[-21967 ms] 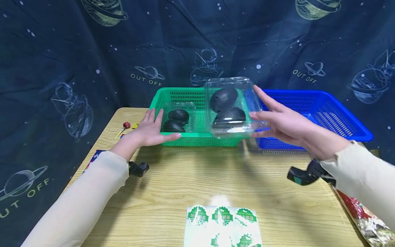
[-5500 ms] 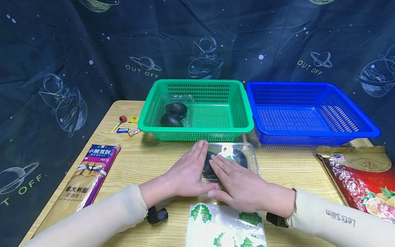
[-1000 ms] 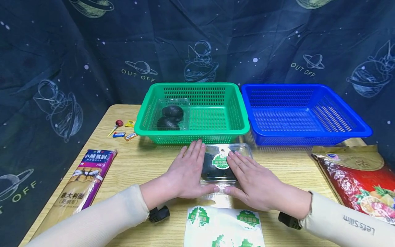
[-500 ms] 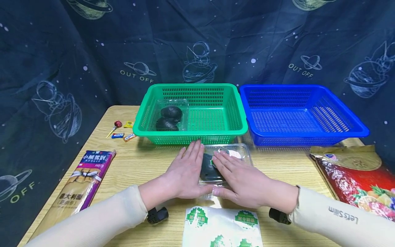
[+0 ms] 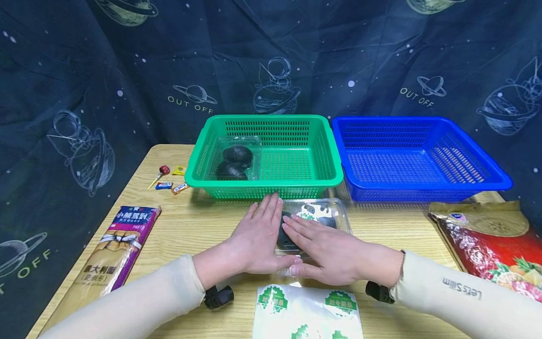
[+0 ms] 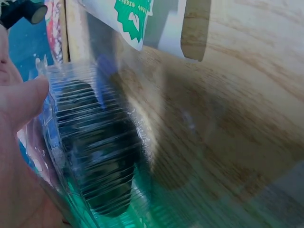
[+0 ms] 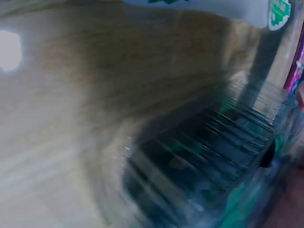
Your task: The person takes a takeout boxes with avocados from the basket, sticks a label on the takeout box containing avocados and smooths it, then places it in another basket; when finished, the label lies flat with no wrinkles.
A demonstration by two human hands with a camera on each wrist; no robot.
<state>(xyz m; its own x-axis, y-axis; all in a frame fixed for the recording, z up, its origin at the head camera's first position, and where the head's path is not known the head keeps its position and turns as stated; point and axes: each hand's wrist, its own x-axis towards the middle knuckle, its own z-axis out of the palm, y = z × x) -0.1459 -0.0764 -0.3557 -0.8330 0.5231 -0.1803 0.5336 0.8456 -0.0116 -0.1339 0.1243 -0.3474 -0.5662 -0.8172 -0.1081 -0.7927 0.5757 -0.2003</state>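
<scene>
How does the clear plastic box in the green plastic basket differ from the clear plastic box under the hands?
No hand touches the basket box; the left hand and right hand touch the front box. The front box shows part of a green sticker; the basket box shows none. Both hold dark oval items.

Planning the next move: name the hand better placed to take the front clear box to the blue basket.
Probably the right hand: it rests on the clear box, nearer the blue basket than the left hand.

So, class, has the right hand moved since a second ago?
Yes: against the green basket, the right hand has shifted left across the clear container.
</scene>
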